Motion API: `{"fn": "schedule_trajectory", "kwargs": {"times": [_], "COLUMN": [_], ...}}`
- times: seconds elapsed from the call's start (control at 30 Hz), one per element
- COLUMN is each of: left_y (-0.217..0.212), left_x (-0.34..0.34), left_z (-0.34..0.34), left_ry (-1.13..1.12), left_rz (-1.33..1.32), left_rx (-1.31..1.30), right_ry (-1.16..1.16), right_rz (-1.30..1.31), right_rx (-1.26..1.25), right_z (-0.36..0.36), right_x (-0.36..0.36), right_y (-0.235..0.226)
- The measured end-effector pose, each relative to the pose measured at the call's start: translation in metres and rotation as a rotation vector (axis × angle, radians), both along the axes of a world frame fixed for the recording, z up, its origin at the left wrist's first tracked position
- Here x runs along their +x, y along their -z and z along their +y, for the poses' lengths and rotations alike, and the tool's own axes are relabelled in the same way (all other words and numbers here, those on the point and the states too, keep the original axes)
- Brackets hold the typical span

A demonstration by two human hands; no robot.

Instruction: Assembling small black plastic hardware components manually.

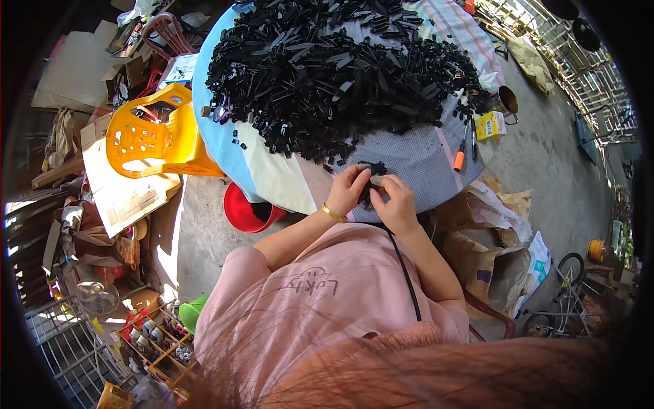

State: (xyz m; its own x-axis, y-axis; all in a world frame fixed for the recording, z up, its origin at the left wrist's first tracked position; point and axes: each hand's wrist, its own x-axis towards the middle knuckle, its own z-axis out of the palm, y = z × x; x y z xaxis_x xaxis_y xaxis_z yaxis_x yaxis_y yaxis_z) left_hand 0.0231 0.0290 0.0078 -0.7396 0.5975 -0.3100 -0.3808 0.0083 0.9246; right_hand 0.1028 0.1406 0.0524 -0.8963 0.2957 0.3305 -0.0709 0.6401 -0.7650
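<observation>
Black plastic parts (306, 75) lie heaped across our cloth-covered bench (272, 167), and at its near edge we hold what looks like one small dark piece (373, 165) between both hands. Thumb and fingers of our left hand (349, 187) pinch it from one side, those of our right hand (396, 202) from the other; they cover so much of it that we cannot tell its exact shape. With so small a hold, we judge a slip the likeliest trouble: pressing unevenly could flick the piece over the edge onto our pink shirt (320, 279) or the floor (204, 211). The red bucket (235, 208) stands well to the left of our hands, so it would probably not catch it. If the piece jumps forward instead, we could lose it among parts of the same colour. Tugging at the overlapping heap might send more sliding toward us. A black cord (409, 286) runs down our shirt beside the right forearm and could snag a wrist. Near the right rim, a careless sweep might roll the orange-handled tool (459, 160) or the black pen (473, 140) off.
</observation>
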Motion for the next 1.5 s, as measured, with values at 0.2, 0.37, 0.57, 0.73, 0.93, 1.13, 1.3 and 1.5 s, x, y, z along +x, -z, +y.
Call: {"fn": "schedule_trajectory", "kwargs": {"times": [0.2, 0.37, 0.57, 0.73, 0.93, 1.13, 1.3, 1.5], "left_y": [-0.010, -0.001, 0.012, 0.029, 0.039, 0.040, 0.043, 0.057], "left_x": [0.000, 0.009, 0.001, -0.020, -0.015, -0.007, -0.037, -0.108], "left_z": [0.000, 0.005, 0.026, 0.038, 0.043, 0.059, 0.055, 0.061], "left_ry": [0.078, -0.062, -0.181, -0.099, 0.163, 0.424, 0.227, 0.145], "left_rz": [0.397, 0.281, 0.411, 0.555, 0.866, 1.064, 1.126, 1.392], "left_rx": [-0.244, -0.116, -0.218, -0.350, -0.463, -0.602, -0.561, -0.832], "right_ry": [-0.087, -0.216, -0.119, -0.352, 0.341, 0.465, 0.437, 0.418], "right_rz": [-0.213, -0.228, -0.312, -0.545, -0.374, -0.254, -0.366, -0.361], "right_rx": [0.337, 0.421, 0.065, -0.346, -0.182, 0.355, 0.395, 0.367], "right_z": [0.001, -0.002, 0.004, 0.041, 0.134, 0.213, 0.202, 0.200], "right_x": [0.008, 0.012, 0.002, -0.001, -0.040, -0.065, -0.073, -0.067], "right_y": [0.010, 0.016, 0.022, 0.050, 0.047, 0.135, 0.128, 0.137]}}
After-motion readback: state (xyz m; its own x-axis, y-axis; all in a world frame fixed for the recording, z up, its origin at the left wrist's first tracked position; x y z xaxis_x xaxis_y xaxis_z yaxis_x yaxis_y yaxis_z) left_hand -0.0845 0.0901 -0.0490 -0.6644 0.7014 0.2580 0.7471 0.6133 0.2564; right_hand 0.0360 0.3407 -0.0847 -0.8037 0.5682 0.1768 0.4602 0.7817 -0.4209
